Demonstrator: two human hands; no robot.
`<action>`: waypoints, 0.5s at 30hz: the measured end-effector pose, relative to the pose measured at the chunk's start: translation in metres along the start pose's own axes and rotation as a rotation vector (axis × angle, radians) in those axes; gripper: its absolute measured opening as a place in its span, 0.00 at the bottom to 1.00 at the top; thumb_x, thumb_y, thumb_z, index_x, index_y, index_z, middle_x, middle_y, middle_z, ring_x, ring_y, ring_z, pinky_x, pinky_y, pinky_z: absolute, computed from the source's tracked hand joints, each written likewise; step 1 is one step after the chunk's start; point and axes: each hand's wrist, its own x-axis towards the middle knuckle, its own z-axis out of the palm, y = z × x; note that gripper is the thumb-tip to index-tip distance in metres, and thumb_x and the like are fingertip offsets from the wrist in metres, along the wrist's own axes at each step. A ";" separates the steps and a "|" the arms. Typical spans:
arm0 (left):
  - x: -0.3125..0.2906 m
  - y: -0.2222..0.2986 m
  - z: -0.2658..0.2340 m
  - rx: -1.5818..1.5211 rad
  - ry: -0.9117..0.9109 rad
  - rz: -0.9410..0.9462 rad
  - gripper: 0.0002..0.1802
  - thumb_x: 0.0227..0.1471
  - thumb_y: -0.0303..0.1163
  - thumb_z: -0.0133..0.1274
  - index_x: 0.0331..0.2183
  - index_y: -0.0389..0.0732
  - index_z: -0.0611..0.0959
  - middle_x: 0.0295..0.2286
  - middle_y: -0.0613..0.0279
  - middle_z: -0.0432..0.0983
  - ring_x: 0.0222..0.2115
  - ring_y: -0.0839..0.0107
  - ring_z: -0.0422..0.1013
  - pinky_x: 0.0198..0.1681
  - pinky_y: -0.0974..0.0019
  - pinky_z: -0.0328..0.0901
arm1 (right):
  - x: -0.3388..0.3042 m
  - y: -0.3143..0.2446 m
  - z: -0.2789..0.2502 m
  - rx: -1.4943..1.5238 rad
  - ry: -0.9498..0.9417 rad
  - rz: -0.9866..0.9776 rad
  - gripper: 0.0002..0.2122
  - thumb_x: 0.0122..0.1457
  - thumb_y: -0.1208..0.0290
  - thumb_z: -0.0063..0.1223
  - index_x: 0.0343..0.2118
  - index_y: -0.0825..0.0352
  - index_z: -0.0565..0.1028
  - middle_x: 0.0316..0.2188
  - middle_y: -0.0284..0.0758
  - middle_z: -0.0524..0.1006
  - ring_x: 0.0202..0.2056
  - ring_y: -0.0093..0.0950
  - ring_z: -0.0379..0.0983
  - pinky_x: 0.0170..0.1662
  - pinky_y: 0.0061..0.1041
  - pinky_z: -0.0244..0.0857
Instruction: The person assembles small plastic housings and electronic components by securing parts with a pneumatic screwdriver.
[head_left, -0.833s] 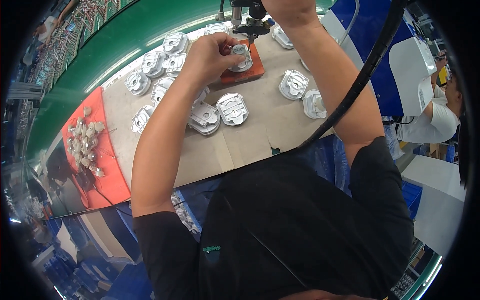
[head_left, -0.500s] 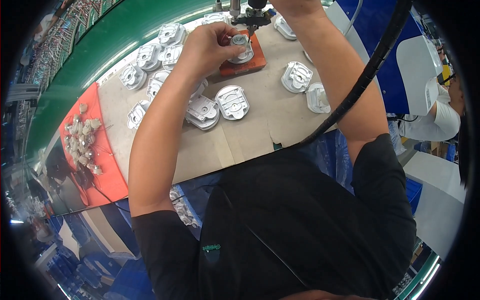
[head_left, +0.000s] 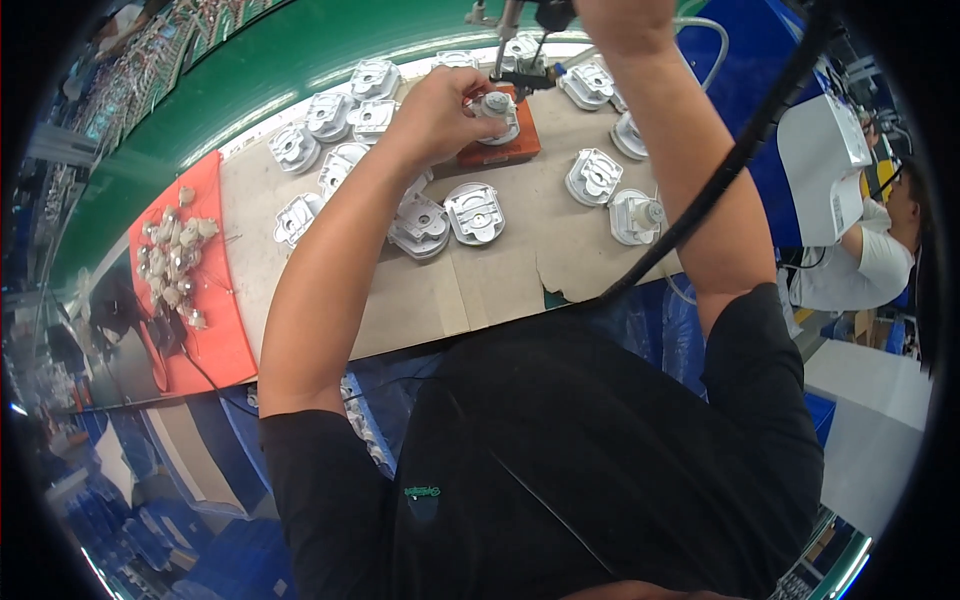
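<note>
My left hand (head_left: pixel 445 115) is closed, thumb and fingers pinching a white plastic housing with a small round motor-like part (head_left: pixel 495 104) standing on it. That housing rests on an orange-red block (head_left: pixel 522 148) on the workbench. Right above and behind it hangs a metal screwdriving tool (head_left: pixel 525 78) with a dark bracket. My right hand (head_left: pixel 625 22) is raised beside the tool at the top edge; its fingers are cut off by the picture, so its grip is hidden.
Several white housings (head_left: pixel 327 117) lie left of the block, with more to its right, one (head_left: pixel 636 217) carrying a round part. Small wired parts (head_left: pixel 172 255) pile on a red sheet (head_left: pixel 232 330). A black corrugated hose (head_left: pixel 712 190) crosses before my right arm. A person (head_left: pixel 870 250) sits at right.
The view has shifted, so the bench appears lower and further right. The tool's bracket appears lower relative to the block. My left hand stays at the same housing; my right stays raised.
</note>
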 end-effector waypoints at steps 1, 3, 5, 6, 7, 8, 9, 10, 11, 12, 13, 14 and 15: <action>-0.001 -0.007 0.001 -0.009 0.000 0.050 0.26 0.40 0.36 0.73 0.42 0.36 0.84 0.34 0.56 0.82 0.35 0.66 0.78 0.41 0.63 0.72 | 0.004 -0.008 -0.003 0.029 -0.029 0.029 0.17 0.62 0.59 0.64 0.43 0.67 0.72 0.29 0.24 0.71 0.28 0.16 0.64 0.31 0.16 0.59; -0.003 -0.001 -0.006 0.050 -0.061 0.017 0.30 0.37 0.35 0.74 0.43 0.34 0.83 0.35 0.56 0.81 0.35 0.65 0.77 0.42 0.61 0.72 | 0.009 -0.018 0.000 0.056 -0.080 0.032 0.16 0.62 0.59 0.63 0.41 0.66 0.72 0.28 0.24 0.71 0.29 0.15 0.64 0.31 0.16 0.58; -0.002 -0.002 -0.012 0.106 -0.088 -0.001 0.30 0.37 0.35 0.74 0.43 0.35 0.83 0.34 0.56 0.80 0.34 0.64 0.77 0.42 0.62 0.72 | 0.004 -0.010 0.012 0.074 -0.091 0.022 0.16 0.62 0.59 0.63 0.42 0.66 0.72 0.29 0.24 0.71 0.29 0.15 0.64 0.31 0.16 0.58; -0.004 -0.005 -0.014 0.163 -0.124 -0.019 0.30 0.37 0.35 0.74 0.43 0.36 0.84 0.34 0.56 0.80 0.34 0.64 0.77 0.41 0.62 0.72 | -0.001 -0.006 0.020 0.089 -0.093 0.016 0.16 0.62 0.60 0.63 0.42 0.66 0.72 0.29 0.24 0.71 0.29 0.15 0.64 0.31 0.16 0.58; -0.006 -0.009 -0.015 0.159 -0.118 -0.028 0.30 0.37 0.35 0.74 0.43 0.36 0.84 0.34 0.56 0.80 0.34 0.64 0.77 0.41 0.62 0.72 | -0.007 -0.003 0.029 0.083 -0.058 0.008 0.15 0.63 0.61 0.63 0.43 0.66 0.72 0.30 0.24 0.71 0.29 0.15 0.64 0.32 0.16 0.59; -0.004 -0.008 -0.013 0.123 -0.103 -0.015 0.29 0.36 0.35 0.74 0.43 0.37 0.84 0.33 0.56 0.80 0.34 0.64 0.77 0.41 0.63 0.72 | -0.009 0.002 0.028 0.077 -0.062 0.008 0.15 0.63 0.61 0.63 0.43 0.66 0.72 0.30 0.24 0.71 0.29 0.15 0.64 0.32 0.16 0.59; -0.002 -0.008 -0.010 0.086 -0.089 -0.002 0.29 0.36 0.35 0.74 0.43 0.38 0.85 0.33 0.56 0.80 0.33 0.65 0.77 0.40 0.64 0.72 | -0.010 0.007 0.027 0.051 -0.058 0.019 0.15 0.63 0.62 0.63 0.43 0.66 0.71 0.30 0.24 0.71 0.30 0.15 0.64 0.33 0.16 0.59; 0.001 -0.009 -0.007 0.079 -0.093 0.002 0.29 0.36 0.35 0.74 0.43 0.38 0.85 0.33 0.56 0.80 0.33 0.65 0.77 0.40 0.64 0.72 | -0.010 0.010 0.025 0.023 -0.052 0.029 0.15 0.63 0.62 0.63 0.43 0.66 0.71 0.30 0.24 0.72 0.30 0.15 0.64 0.33 0.16 0.60; 0.001 -0.013 -0.005 0.079 -0.046 0.025 0.28 0.36 0.35 0.74 0.43 0.39 0.85 0.32 0.57 0.80 0.33 0.65 0.77 0.40 0.64 0.71 | -0.013 0.012 0.028 0.111 -0.071 0.047 0.14 0.63 0.64 0.62 0.44 0.66 0.71 0.30 0.24 0.71 0.30 0.15 0.64 0.33 0.16 0.60; 0.000 -0.017 -0.003 0.080 -0.002 0.050 0.27 0.36 0.34 0.74 0.42 0.40 0.85 0.31 0.57 0.80 0.32 0.66 0.77 0.39 0.64 0.71 | -0.014 0.014 0.030 0.112 -0.075 0.056 0.14 0.63 0.64 0.62 0.44 0.66 0.71 0.30 0.24 0.71 0.30 0.15 0.64 0.33 0.16 0.60; 0.001 -0.021 -0.001 0.075 -0.005 0.044 0.27 0.36 0.34 0.74 0.42 0.40 0.85 0.31 0.57 0.80 0.32 0.66 0.77 0.39 0.64 0.71 | -0.016 0.016 0.030 0.119 -0.075 0.068 0.14 0.63 0.64 0.62 0.43 0.65 0.71 0.30 0.24 0.71 0.29 0.15 0.64 0.33 0.16 0.60; -0.001 -0.022 -0.005 0.066 -0.021 0.015 0.28 0.36 0.34 0.74 0.43 0.40 0.85 0.31 0.58 0.81 0.32 0.66 0.77 0.39 0.65 0.72 | -0.019 0.019 0.034 0.137 -0.078 0.084 0.14 0.63 0.64 0.62 0.43 0.65 0.70 0.29 0.24 0.71 0.29 0.15 0.64 0.32 0.16 0.59; -0.003 -0.022 -0.008 0.058 -0.037 -0.014 0.28 0.36 0.34 0.74 0.43 0.40 0.85 0.31 0.58 0.81 0.32 0.67 0.78 0.39 0.65 0.72 | -0.021 0.021 0.038 0.148 -0.082 0.096 0.14 0.63 0.64 0.62 0.43 0.65 0.70 0.29 0.24 0.71 0.29 0.15 0.64 0.32 0.16 0.59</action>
